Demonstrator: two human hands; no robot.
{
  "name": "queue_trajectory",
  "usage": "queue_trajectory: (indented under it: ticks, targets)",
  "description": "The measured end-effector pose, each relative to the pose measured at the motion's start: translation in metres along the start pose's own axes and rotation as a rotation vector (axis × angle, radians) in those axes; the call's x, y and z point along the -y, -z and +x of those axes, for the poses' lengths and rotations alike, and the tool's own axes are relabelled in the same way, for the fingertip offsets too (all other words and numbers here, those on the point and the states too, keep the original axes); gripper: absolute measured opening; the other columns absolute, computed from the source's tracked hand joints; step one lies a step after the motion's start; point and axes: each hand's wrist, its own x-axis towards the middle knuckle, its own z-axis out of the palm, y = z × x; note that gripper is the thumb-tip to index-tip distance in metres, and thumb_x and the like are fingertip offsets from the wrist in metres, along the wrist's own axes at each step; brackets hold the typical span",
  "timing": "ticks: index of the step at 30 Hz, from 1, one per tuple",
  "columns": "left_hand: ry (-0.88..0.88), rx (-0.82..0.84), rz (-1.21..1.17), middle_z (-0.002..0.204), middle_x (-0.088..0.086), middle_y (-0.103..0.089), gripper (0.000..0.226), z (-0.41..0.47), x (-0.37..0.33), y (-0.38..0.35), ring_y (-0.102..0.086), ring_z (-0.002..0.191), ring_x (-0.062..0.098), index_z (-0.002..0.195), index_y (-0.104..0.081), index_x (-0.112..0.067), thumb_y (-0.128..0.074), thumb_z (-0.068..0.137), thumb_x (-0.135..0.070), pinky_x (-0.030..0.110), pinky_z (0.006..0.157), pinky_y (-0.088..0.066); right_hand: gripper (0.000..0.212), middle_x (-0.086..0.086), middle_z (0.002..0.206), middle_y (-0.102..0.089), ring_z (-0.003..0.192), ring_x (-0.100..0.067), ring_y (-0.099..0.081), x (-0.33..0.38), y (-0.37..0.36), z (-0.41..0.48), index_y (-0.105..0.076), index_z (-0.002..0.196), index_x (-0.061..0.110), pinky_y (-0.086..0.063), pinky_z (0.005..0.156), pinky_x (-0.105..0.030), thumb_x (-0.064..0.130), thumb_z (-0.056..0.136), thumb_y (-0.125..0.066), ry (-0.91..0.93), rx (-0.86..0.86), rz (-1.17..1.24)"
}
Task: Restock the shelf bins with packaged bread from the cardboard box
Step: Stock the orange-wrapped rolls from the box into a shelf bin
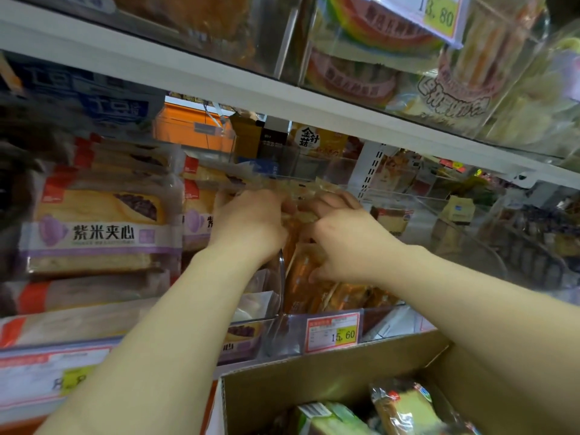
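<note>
Both my hands reach into a clear shelf bin (pixel 281 296) at the middle shelf. My left hand (pixel 251 222) and my right hand (pixel 342 237) both grip the crinkled top of an orange-wrapped bread pack (pixel 303 277) standing among similar packs in the bin. Below, at the bottom edge, an open cardboard box (pixel 314 381) holds green-and-yellow wrapped bread packs (pixel 405 406).
Purple-labelled sandwich bread packs (pixel 100 230) fill the bin to the left. A price tag reading 15.60 (pixel 334 332) hangs on the bin front. A white upper shelf (pixel 251 89) with rainbow cake packs (pixel 370 36) overhangs. More clear bins (pixel 470 227) stand to the right.
</note>
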Motion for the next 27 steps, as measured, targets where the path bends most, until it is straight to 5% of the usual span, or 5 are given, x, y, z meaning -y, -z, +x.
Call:
queue_trajectory:
  ticks: [10, 13, 16, 23, 27]
  targets:
    - [-0.072, 0.255, 0.045, 0.136, -0.004, -0.053, 0.035, 0.005, 0.012, 0.005, -0.046, 0.125, 0.021, 0.122, -0.061, -0.039, -0.043, 0.097, -0.024, 0.037, 0.109, -0.031, 0.061, 0.000, 0.126, -0.059, 0.126, -0.024, -0.045, 0.013, -0.011, -0.003, -0.058, 0.123, 0.027, -0.005, 0.115, -0.053, 0.056, 0.070, -0.068, -0.053, -0.054, -0.010]
    - [-0.041, 0.271, 0.174, 0.144, 0.002, -0.043, 0.036, 0.002, 0.008, -0.002, -0.036, 0.133, 0.025, 0.124, -0.060, -0.032, -0.038, 0.097, -0.027, 0.039, 0.105, -0.022, 0.080, -0.003, 0.108, -0.068, 0.110, -0.025, -0.060, 0.009, -0.007, -0.001, -0.039, 0.131, 0.015, -0.008, 0.117, -0.051, 0.058, 0.070, -0.070, -0.069, -0.006, 0.007]
    - [-0.041, 0.202, 0.242, 0.157, 0.002, -0.020, 0.042, -0.002, 0.006, -0.003, -0.017, 0.144, 0.028, 0.138, -0.048, -0.032, -0.036, 0.098, -0.027, 0.053, 0.117, 0.004, 0.082, -0.005, 0.114, -0.064, 0.119, -0.025, -0.053, 0.004, -0.004, 0.005, -0.034, 0.136, 0.017, -0.005, 0.117, -0.055, 0.058, 0.074, -0.068, -0.086, 0.068, 0.023]
    - [-0.070, -0.009, 0.034, 0.133, 0.007, -0.052, 0.039, -0.022, -0.002, 0.017, -0.048, 0.121, 0.030, 0.129, -0.055, -0.027, -0.045, 0.092, -0.021, 0.051, 0.107, -0.035, 0.084, -0.002, 0.141, -0.047, 0.135, -0.026, -0.035, -0.002, 0.004, -0.015, -0.036, 0.141, 0.023, -0.012, 0.116, -0.054, 0.062, 0.073, -0.064, -0.090, 0.017, 0.131]
    - [-0.068, -0.084, 0.016, 0.116, 0.002, -0.062, 0.034, -0.059, -0.026, 0.024, -0.057, 0.105, 0.023, 0.127, -0.055, -0.030, -0.046, 0.095, -0.023, 0.051, 0.098, -0.044, 0.050, 0.005, 0.126, -0.058, 0.122, -0.019, -0.047, -0.005, 0.011, -0.072, -0.055, 0.126, 0.026, -0.028, 0.107, -0.041, 0.050, 0.084, -0.061, -0.098, -0.261, 0.290]
